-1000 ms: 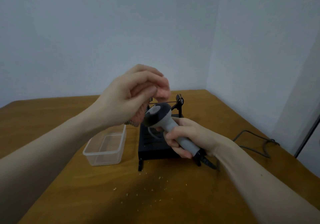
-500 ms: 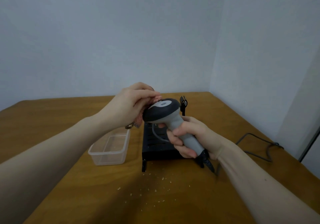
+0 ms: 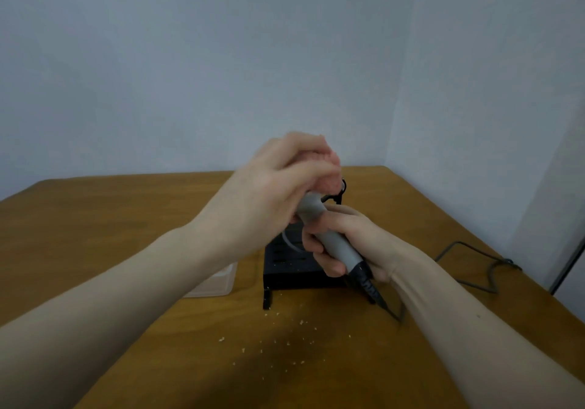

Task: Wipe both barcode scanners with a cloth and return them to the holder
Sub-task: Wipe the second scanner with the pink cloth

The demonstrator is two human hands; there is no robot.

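Scanner (image 3: 335, 244) handle in right hand (image 3: 354, 244) grip (head cloth-covered).

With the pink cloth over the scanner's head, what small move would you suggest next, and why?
Probably rub the cloth down toward the handle: the left hand covers only the barcode scanner head, while the right hand steadies the grey handle above the black holder.
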